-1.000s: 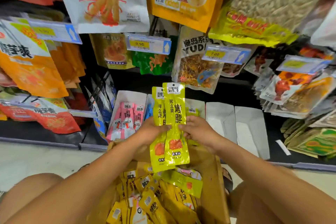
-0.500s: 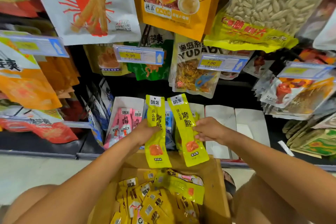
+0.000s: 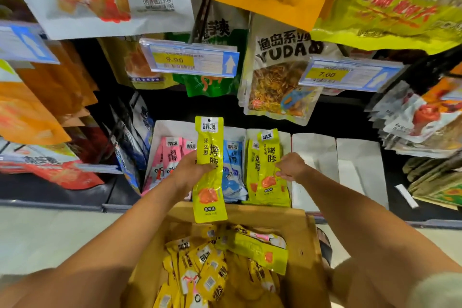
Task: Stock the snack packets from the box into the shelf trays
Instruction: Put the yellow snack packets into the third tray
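The left hand [image 3: 190, 172] gripped a yellow packet [image 3: 210, 170] round its middle, thumb and fingers curled over the left edge. The packet stood nearly upright in the centre of the frame. Its long axis ran top to bottom, with the white label end up and the orange picture end down over the far rim of the box [image 3: 305, 245]. The large characters 烤脖 ran down its face.

The right hand [image 3: 290, 166] pinched a second yellow packet [image 3: 268, 170] at its right edge, about mid-length. That packet was also upright with the label on top. It sat in a white tray [image 3: 285, 137] right of centre, against other yellow packets of the same print.

Half a second before, both packets had hung side by side in the air above the box, and the right one had leaned. The right one had since been carried into the tray. A second before, the two had been pressed together between the hands.

Blue packets [image 3: 232, 157] stood in the tray between the two hands, and pink packets [image 3: 172, 155] stood left of the left hand. More yellow packets [image 3: 200, 265] lay heaped in the box at the bottom centre.

Above, a price tag [image 3: 190, 60] read 9.90 and another price tag [image 3: 347, 75] to its right read 7.00. Between the two tags hung a bag [image 3: 280, 82] lettered YUDAO.
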Available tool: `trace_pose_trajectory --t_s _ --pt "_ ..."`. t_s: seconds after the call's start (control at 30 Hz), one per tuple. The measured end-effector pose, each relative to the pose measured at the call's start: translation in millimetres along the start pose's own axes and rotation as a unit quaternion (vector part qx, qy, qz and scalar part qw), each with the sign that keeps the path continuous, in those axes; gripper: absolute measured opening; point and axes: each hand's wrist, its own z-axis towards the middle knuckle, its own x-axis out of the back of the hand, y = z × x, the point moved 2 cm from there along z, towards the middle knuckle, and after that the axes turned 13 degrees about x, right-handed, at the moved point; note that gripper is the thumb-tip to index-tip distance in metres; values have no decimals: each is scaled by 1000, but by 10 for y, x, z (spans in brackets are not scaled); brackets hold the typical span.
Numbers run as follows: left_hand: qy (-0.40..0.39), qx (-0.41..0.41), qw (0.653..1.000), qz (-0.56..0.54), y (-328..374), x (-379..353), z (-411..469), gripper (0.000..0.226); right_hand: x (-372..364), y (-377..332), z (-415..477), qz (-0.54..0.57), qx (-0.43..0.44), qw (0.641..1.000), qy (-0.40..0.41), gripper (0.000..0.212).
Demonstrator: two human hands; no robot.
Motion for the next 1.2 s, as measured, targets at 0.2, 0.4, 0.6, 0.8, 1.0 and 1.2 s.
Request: trace_pose_trajectory --t_s 0.2,0.4,0.6,0.8,1.0,1.2 --pt "5 2 1000 0 -16 67 60 30 -319 72 219 -40 9 999 -25 22" --pt "11 1 1000 0 -14 106 120 30 -556 158 251 -140 42 988 -42 46" --pt "19 3 1000 6 -39 130 147 31 -747 258 163 -290 140 942 -96 107" --pt "24 5 1000 11 -55 121 170 30 -940 290 133 -308 158 933 -101 92" --pt "27 3 1000 13 -55 112 203 30 -952 357 173 -343 185 919 -68 82" --pt "29 7 999 17 -91 136 255 31 -901 299 137 -346 189 916 -79 86"
